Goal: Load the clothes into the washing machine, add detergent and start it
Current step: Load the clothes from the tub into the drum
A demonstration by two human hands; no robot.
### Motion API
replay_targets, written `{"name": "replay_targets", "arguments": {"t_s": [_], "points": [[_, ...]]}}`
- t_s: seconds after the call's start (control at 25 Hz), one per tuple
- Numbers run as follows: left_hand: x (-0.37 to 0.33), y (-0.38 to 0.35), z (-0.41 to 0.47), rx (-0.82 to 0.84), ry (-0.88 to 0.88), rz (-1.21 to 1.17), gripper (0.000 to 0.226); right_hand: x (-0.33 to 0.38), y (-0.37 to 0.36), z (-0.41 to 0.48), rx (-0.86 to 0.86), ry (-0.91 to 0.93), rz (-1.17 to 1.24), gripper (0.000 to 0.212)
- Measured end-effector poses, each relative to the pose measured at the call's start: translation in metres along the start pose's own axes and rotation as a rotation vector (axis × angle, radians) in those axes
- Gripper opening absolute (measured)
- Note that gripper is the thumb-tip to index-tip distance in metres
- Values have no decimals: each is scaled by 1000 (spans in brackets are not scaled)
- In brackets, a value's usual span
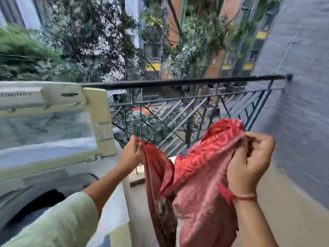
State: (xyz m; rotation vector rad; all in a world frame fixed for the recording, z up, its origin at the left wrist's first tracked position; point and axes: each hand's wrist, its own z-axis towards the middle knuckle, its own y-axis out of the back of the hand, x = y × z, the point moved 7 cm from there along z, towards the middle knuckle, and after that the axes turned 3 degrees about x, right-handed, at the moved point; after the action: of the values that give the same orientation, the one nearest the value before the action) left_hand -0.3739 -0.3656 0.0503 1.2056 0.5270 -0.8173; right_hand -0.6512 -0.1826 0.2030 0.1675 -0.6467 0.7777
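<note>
Looking down through the head camera, I see both hands holding a red cloth [195, 184] up in the air above a balcony floor [284, 202]. The left hand [130, 152] pinches one top corner of the cloth, fingers closed tight on the fabric. The right hand [249, 163] has its fingers curled round the other top edge, which is bunched, and grips it nearer to me. Between the two hands the cloth sags in a fold, and the rest hangs down past the bottom of the frame. It shows a bright patterned side and a paler pink side.

The washer [26, 189] stands at the left, just beside the left arm. Its lid [48, 129], with a clear panel, stands raised, and I can make out the dark drum mouth [44, 202] below it, partly behind a pale green sleeve [53, 220]. The cloth is outside the washer, to its right.

A red thread [243, 197] circles the right wrist. A black railing [178, 82] runs across behind the cloth and meets a grey wall [293, 86] on the right. Beyond it I see blurred trees [89, 32] and buildings.
</note>
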Motion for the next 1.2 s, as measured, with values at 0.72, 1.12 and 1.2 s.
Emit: {"name": "replay_targets", "arguments": {"t_s": [0.72,1.12,1.2], "points": [[165,238,-99,-14,237,-227,32,123,-273,-72,639,-83,432,22],[57,189,-91,6,-27,-696,22,64,-269,-124,778,-508,366,11],[82,212,-95,-24,33,-934,19,31,-251,-134,977,-468,132,46]]}}
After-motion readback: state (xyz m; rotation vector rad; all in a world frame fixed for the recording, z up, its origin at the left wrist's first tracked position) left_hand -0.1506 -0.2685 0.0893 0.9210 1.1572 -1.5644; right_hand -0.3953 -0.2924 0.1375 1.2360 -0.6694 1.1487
